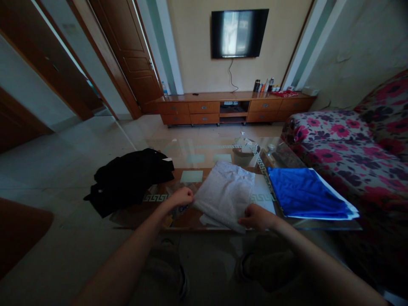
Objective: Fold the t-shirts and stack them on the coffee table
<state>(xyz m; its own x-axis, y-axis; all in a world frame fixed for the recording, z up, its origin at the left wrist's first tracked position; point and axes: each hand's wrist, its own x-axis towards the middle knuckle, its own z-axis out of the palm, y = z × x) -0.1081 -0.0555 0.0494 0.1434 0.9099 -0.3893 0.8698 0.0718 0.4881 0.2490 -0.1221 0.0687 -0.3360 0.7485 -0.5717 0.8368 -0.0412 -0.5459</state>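
Head view: white cloth lies mid-table at the near edge of the glass table, its near corner reaching that edge. My left hand: fingers curled shut, pinching the cloth's left corner. My right hand: thumb and fingers pinching its near right side. Forearms come in across the near edge.

Around: black clothes heaped at the table's left end, well apart from my left hand. Blue cloth flat at the near right corner, just beside my right hand, white layer showing along its right side. Flowered sofa by the table's right edge. Past the far edge, low cabinet with bottles on top; TV on the wall above.
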